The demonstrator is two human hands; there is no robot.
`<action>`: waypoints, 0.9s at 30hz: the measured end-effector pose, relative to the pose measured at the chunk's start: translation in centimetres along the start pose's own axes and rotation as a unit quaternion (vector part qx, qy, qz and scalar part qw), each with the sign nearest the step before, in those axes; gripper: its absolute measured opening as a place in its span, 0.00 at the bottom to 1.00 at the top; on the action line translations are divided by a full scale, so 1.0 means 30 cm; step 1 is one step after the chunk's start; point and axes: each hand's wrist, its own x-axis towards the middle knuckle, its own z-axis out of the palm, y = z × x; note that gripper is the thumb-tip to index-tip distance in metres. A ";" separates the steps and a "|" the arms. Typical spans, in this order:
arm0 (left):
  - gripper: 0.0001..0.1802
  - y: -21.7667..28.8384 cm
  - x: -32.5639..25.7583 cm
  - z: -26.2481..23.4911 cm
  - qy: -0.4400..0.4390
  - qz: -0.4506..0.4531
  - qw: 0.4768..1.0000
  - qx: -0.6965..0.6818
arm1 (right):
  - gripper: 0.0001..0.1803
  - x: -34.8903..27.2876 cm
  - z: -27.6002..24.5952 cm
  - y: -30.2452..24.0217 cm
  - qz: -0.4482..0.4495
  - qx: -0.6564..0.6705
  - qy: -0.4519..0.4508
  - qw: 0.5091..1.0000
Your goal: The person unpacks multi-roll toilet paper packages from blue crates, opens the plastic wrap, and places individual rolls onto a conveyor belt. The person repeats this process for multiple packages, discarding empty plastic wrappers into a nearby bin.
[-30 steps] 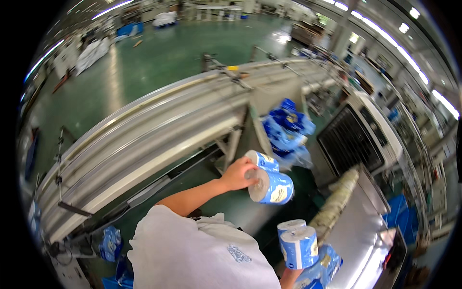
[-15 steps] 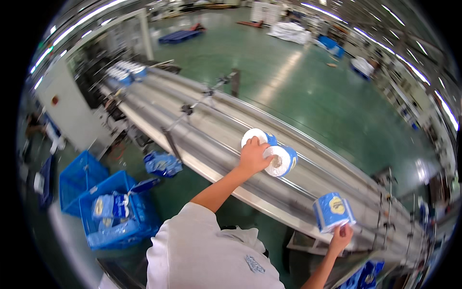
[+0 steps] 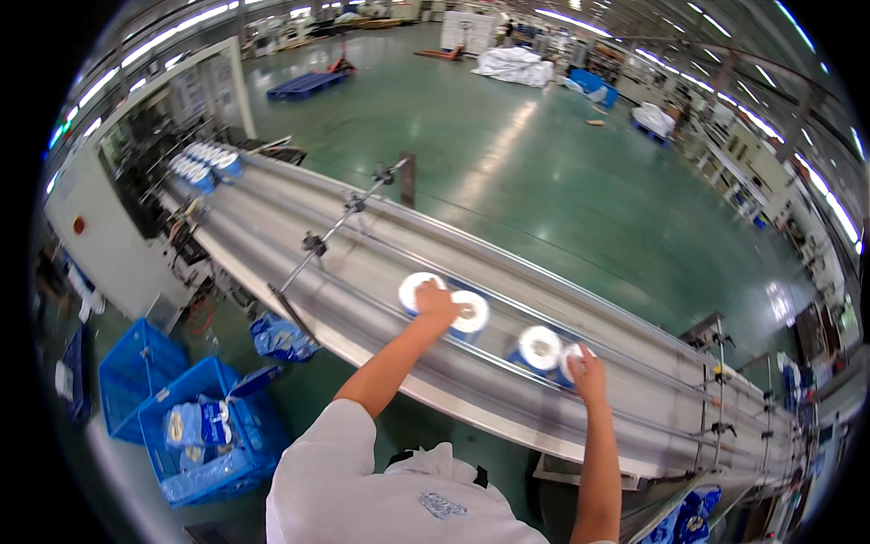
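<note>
On the conveyor (image 3: 362,261), two white paper rolls (image 3: 477,319) in blue printed wrap stand side by side with their ends up. My left hand (image 3: 437,306) is over this pair, its fingers curled into the top of the left roll and its thumb at the core of the other. Farther right stands a second pair of paper rolls (image 3: 536,348), also end up between the metal rails. My right hand (image 3: 587,374) grips the right roll of that pair from above; its fingers partly hide the roll.
More wrapped rolls (image 3: 201,166) stand in rows at the conveyor's far left end. A clamped crossbar (image 3: 337,223) spans the belt. Blue crates (image 3: 201,453), one holding blue packages, sit on the floor to my left, beside a blue plastic bag (image 3: 279,336).
My left hand has brought its rolls left and turned them end up on the belt. My right hand has moved left and turned its tilted pair end up too.
</note>
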 end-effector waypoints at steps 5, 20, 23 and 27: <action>0.31 0.054 -0.073 -0.076 0.210 0.074 0.973 -0.057 | 0.19 -0.437 -0.166 -0.080 0.019 0.121 0.082 0.989; 0.13 1.117 -1.736 0.196 -0.356 0.861 0.304 -0.199 | 0.10 -2.520 -0.147 -0.499 0.582 0.089 0.656 0.471; 0.13 1.077 -2.217 0.272 -0.395 0.899 0.143 -0.121 | 0.11 -2.826 -0.123 -0.754 0.651 -0.085 0.684 0.320; 0.13 0.974 -2.692 0.340 -0.417 0.906 0.026 -0.072 | 0.10 -3.147 0.008 -0.990 0.684 -0.159 0.694 0.158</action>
